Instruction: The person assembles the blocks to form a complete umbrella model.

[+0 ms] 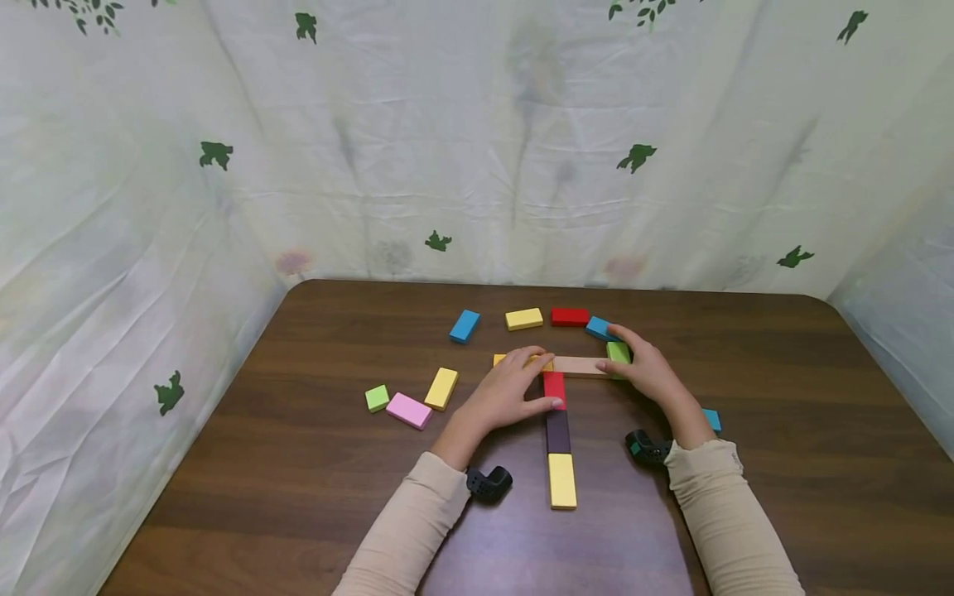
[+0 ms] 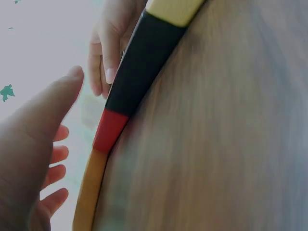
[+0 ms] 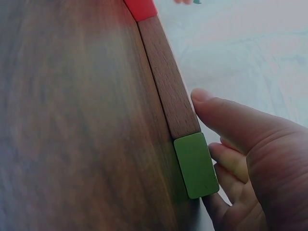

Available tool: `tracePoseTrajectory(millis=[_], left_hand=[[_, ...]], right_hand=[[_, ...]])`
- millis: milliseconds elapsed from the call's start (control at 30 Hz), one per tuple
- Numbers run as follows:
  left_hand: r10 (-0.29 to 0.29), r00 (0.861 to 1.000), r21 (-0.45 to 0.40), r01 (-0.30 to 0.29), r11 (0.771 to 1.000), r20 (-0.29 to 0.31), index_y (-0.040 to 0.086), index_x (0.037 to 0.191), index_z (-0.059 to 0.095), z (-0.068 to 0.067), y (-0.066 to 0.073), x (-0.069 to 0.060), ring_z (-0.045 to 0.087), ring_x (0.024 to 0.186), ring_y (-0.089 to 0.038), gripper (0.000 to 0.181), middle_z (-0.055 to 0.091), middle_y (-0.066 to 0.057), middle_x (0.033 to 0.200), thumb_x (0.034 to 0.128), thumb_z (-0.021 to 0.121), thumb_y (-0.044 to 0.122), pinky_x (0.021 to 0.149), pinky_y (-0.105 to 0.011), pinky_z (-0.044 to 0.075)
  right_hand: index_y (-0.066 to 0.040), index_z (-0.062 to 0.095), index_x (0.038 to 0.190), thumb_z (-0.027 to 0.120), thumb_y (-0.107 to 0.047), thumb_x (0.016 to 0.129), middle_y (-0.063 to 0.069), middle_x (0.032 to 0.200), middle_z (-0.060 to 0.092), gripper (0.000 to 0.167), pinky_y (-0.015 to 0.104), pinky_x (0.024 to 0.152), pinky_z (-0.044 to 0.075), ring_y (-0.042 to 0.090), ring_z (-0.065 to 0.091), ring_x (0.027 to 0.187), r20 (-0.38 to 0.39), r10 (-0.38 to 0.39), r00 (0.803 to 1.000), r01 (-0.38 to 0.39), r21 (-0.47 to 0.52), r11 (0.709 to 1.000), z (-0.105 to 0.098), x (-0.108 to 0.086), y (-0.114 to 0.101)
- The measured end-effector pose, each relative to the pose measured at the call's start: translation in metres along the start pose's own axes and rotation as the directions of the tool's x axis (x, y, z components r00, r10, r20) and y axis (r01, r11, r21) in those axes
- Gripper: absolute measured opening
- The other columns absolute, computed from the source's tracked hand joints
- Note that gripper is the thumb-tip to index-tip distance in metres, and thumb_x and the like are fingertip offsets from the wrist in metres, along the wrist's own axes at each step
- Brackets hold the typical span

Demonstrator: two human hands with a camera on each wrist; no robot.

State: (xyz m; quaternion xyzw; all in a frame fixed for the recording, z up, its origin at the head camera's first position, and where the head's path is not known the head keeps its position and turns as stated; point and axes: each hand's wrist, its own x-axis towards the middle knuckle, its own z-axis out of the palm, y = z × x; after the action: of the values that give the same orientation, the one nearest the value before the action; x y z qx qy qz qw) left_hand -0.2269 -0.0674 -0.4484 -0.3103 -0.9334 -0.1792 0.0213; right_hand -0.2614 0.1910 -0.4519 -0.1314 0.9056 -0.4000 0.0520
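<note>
Flat coloured blocks lie end to end in a T. Its crossbar has an orange-yellow block, a plain wooden block and a green block. The stem has a red block, a dark purple block and a yellow block. My left hand hovers over the junction with fingers spread, partly hiding the orange-yellow block. My right hand is at the crossbar's right end, thumb by the wooden block and fingers beside the green one. In the head view its index finger reaches a blue block.
Behind the T lie a blue block, a yellow block and a red block. To the left are a small green block, a pink block and another yellow block. A blue block shows beside the right wrist.
</note>
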Motion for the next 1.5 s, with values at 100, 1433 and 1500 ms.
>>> tracePoseTrajectory(millis=[100,1433,1500], left_hand=[[0.001,1.0,0.017,-0.001,1.0,-0.014,0.015,0.138,0.037,-0.004,-0.003,-0.003,0.031,0.123,-0.02,0.075,0.036,-0.003,0.134,0.0802,0.048,0.062,0.1,-0.035,0.028],[-0.183,0.982,-0.242,0.187,0.952,0.043,0.008,0.136,0.038,-0.071,-0.075,-0.076,0.029,0.126,-0.027,0.082,0.036,-0.009,0.137,0.0693,0.075,0.041,0.1,-0.043,0.027],[-0.183,0.982,-0.256,0.19,0.948,0.054,0.007,0.135,0.039,-0.072,-0.079,-0.078,0.03,0.126,-0.027,0.082,0.037,-0.01,0.137,0.0686,0.077,0.038,0.1,-0.043,0.026]], right_hand=[[-0.01,0.028,0.141,0.064,-0.036,0.082,0.016,0.14,0.031,0.074,0.053,0.097,0.023,0.036,0.027,0.126,-0.001,-0.001,1.0,0.001,0.002,1.0,0.0,0.0,0.0],[-0.013,0.026,0.142,0.063,-0.043,0.081,0.015,0.141,0.029,0.077,0.052,0.094,0.027,0.035,0.029,0.122,0.007,0.002,1.0,-0.002,0.011,1.0,0.0,0.0,0.002],[-0.012,0.027,0.142,0.063,-0.043,0.081,0.015,0.141,0.029,0.077,0.052,0.094,0.027,0.035,0.029,0.122,0.007,0.001,1.0,-0.001,0.011,1.0,0.0,0.0,0.002]])
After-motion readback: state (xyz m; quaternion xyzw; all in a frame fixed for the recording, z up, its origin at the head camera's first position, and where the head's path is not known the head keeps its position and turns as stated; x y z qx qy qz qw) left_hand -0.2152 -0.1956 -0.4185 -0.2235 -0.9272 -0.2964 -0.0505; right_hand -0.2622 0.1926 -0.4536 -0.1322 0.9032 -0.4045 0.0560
